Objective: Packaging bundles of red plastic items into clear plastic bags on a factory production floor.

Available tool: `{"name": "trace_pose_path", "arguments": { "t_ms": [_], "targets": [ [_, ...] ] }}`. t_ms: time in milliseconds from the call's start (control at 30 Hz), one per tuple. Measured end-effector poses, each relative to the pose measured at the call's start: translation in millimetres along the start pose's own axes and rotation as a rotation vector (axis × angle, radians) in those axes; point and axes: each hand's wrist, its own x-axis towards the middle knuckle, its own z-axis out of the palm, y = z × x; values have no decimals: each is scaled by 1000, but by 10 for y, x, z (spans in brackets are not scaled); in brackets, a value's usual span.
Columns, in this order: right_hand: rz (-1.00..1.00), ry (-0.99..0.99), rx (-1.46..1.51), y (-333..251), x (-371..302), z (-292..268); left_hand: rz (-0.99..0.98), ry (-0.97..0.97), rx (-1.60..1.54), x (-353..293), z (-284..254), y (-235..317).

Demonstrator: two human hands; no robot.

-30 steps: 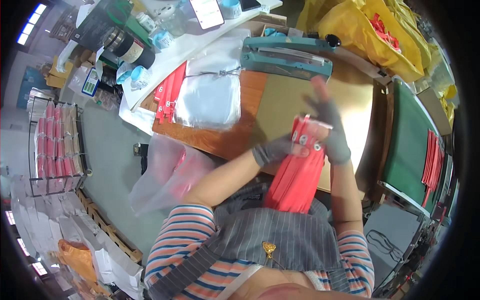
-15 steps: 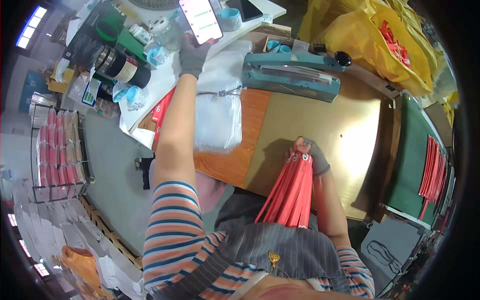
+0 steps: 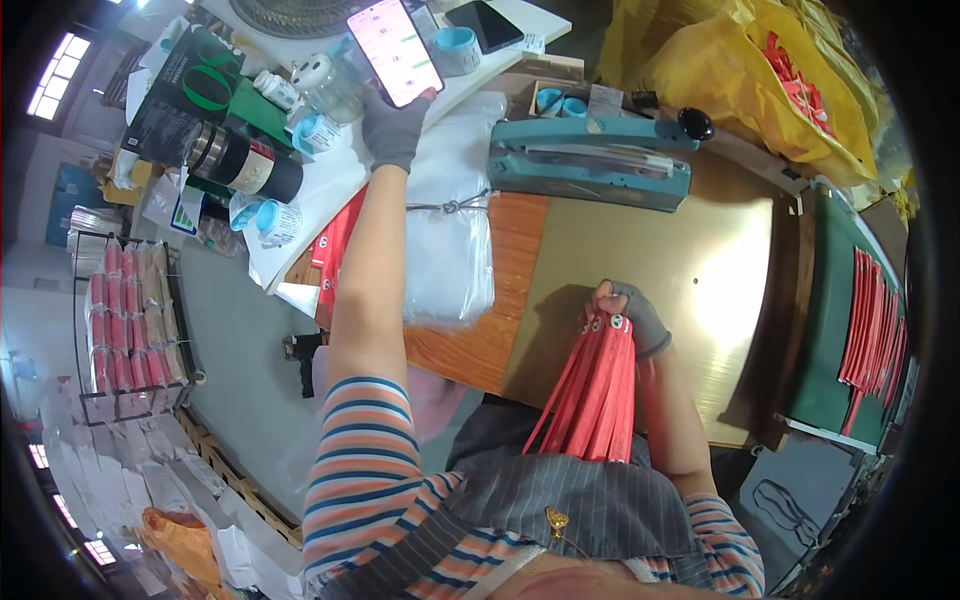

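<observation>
Above a brass-coloured bench panel (image 3: 630, 235), a worker's right hand (image 3: 632, 308) clenches the tops of red strips (image 3: 592, 395) fanning below its grip, while ahead and leftward the left hand (image 3: 391, 138) clasps a lit smartphone (image 3: 395, 54) by its lower end, apparently a phone-handling step calling next for a steady hold on both.

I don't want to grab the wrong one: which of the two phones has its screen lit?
The left-hand phone, right at the person's left hand: its screen glows pale. The other phone, farther right, is dark.
</observation>
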Motion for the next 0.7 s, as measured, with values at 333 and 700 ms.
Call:
{"name": "trace_pose_path", "arguments": {
  "t_ms": [333,700],
  "targets": [
    [-6,-40,-10,58,-8,21,-34,6,179,35,-61,-68],
    [-139,-73,-32,-21,-276,154,215,-734,606,-1632,-1353,-24]
  ]
}}
